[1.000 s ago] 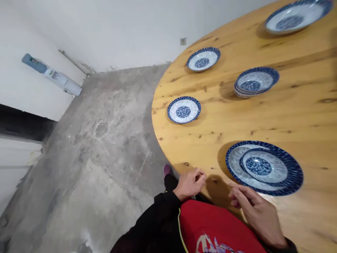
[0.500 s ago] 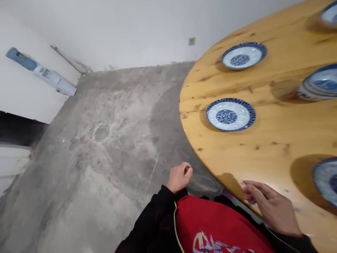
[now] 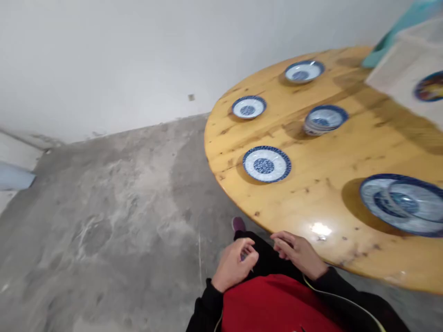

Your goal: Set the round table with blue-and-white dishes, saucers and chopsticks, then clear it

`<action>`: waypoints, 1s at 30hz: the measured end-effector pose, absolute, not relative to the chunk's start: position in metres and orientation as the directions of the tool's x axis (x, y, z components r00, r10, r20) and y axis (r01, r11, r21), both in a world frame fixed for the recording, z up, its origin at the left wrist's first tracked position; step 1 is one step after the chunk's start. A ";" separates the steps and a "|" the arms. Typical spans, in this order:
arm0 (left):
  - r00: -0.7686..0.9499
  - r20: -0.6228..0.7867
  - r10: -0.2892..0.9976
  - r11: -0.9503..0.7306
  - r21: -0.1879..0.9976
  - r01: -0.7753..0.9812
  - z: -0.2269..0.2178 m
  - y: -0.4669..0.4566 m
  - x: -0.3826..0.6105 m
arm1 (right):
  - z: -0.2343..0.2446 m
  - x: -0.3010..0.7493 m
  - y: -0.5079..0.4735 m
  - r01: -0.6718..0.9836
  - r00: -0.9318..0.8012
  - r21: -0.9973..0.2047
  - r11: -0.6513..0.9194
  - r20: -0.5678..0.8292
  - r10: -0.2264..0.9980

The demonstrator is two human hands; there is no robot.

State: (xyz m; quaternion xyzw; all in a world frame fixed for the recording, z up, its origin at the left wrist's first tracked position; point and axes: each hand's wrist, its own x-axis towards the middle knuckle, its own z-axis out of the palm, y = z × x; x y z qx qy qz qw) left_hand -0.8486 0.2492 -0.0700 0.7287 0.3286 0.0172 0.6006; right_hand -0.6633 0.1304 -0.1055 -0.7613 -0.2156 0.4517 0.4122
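Note:
My left hand [image 3: 236,263] hangs in front of my red shirt, just off the table's edge. Its fingers are loosely curled, a gap shows between thumb and fingertips, and it holds nothing. Over the near table rim is my right hand [image 3: 299,253], fingers half bent and apart, also without anything in it. The closest dish to both is a blue-and-white plate [image 3: 265,165] on the round wooden table [image 3: 311,193]. To the right lies a larger blue-rimmed dish [image 3: 380,203], apparently with another piece on it, blurred.
Farther back are a small plate [image 3: 249,107], another dish [image 3: 304,71] and stacked bowls [image 3: 323,121]. A white box or bag [image 3: 404,69] with a round picture stands at the right, a teal object [image 3: 398,34] behind it. The concrete floor [image 3: 131,221] spreads leftward.
My view has swung right, bringing more of the table, the white item and the teal object into sight. My hands have come closer together, and the left one has opened a little.

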 end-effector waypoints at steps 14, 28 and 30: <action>0.799 -0.564 0.210 -0.059 0.808 0.586 -0.081 0.408 -0.839 | -0.114 -0.652 0.283 -0.135 0.525 -0.893 -0.429 -0.432 0.733; 0.761 -0.466 -0.452 -0.284 0.883 0.373 -0.126 0.541 -0.767 | -0.102 -0.628 0.366 -0.108 0.758 -0.906 -0.409 -0.342 0.556; 0.716 -0.432 -0.548 -0.307 0.901 0.308 -0.125 0.566 -0.748 | -0.102 -0.628 0.377 -0.183 0.813 -0.904 -0.386 -0.360 0.458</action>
